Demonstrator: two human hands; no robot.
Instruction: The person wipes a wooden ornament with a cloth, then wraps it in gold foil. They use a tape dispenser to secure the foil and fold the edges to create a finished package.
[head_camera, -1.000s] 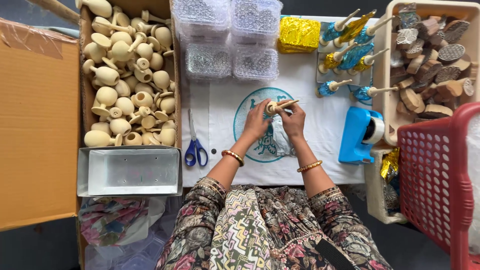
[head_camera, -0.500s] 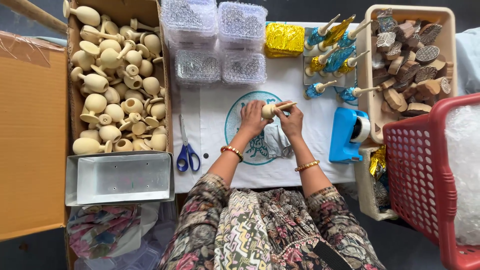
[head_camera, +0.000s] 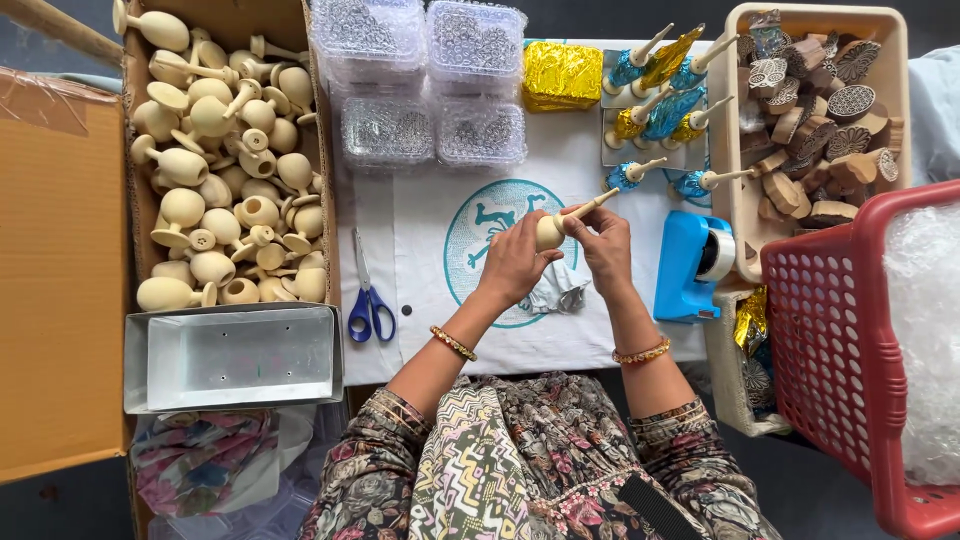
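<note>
A plain, pale wooden rattle (head_camera: 556, 228), round bulb with a thin stick handle, is lying slantwise, handle pointing up and to the right. The left hand (head_camera: 515, 262) is gripping the bulb; the right hand (head_camera: 603, 243) is pinching the handle. Both are hovering over the white worktop (head_camera: 425, 250), between scissors (head_camera: 368, 298) and a blue tape dispenser (head_camera: 690, 265).

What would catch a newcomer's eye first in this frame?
At centre, the left hand and right hand hold a plain wooden rattle over the white cloth. A cardboard box of bare wooden rattles sits far left; foil-wrapped rattles lie upper right.
</note>
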